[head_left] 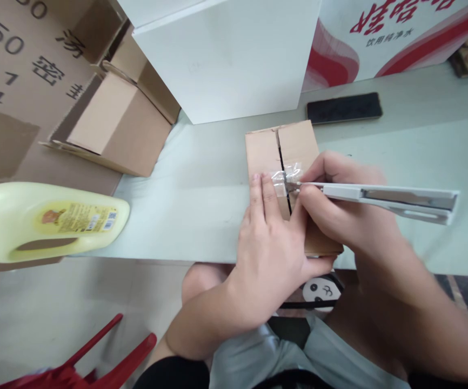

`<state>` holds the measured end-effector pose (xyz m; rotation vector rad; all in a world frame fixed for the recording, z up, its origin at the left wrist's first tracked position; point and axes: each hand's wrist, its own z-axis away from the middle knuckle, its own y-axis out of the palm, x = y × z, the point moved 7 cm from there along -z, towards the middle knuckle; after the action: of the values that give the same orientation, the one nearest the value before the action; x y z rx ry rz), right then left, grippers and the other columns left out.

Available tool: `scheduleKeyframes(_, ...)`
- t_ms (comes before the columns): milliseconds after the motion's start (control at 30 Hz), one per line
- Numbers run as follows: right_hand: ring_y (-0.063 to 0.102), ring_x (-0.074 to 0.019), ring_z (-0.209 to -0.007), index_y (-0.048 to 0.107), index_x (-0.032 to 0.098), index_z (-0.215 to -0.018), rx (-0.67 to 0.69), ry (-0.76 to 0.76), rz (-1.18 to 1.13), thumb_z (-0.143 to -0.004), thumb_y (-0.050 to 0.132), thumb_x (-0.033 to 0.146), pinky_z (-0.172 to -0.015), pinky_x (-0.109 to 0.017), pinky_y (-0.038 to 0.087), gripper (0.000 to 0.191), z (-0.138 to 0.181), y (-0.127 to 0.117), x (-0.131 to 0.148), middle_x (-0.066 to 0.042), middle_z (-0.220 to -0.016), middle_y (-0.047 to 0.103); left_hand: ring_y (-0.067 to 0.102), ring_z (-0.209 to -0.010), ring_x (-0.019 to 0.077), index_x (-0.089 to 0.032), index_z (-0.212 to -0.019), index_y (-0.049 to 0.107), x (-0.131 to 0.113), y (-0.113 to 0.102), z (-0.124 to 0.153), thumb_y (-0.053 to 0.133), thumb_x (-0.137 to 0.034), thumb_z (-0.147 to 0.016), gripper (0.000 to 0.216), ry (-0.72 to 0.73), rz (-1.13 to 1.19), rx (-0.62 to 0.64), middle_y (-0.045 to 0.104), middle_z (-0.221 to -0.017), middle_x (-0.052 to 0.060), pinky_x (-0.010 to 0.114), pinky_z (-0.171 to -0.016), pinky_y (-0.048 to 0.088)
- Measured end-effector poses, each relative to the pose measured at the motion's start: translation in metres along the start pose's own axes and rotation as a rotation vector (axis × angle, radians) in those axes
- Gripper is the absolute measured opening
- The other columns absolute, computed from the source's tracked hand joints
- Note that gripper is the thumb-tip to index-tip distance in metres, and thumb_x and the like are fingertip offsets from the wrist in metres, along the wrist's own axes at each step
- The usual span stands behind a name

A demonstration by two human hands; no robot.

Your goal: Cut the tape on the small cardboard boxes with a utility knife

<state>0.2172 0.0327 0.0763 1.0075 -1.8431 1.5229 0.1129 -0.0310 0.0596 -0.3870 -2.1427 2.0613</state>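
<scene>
A small cardboard box lies on the table at centre, with a dark seam between its two flaps. Clear tape crosses that seam. My left hand presses flat on the box's near part, fingers stretched out, two fingertips beside the tape. My right hand grips a white utility knife, its handle pointing right. The knife's tip end is at the seam and tape; how deep the blade sits I cannot tell.
On the table, a black phone lies behind the box. A white carton stands at the back, a red-and-white one beside it. To the left are cardboard boxes and a yellow bottle. A red chair stands below left.
</scene>
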Motion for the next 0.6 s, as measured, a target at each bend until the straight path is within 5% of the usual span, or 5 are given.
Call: scheduleKeyframes(600, 0.052, -0.0131, -0.050, 0.057, 0.024, -0.067, 0.043, -0.060, -0.032, -0.071, 0.057, 0.020, -0.049, -0.028, 0.038, 0.005, -0.0010, -0.0003, 0.0026, 0.002, -0.059, 0.063, 0.029, -0.158, 0.0504, -0.011, -0.158, 0.039, -0.0012, -0.0027, 0.0008, 0.083, -0.078, -0.066, 0.122, 0.034, 0.019, -0.063, 0.039, -0.163, 0.033, 0.055, -0.113, 0.053)
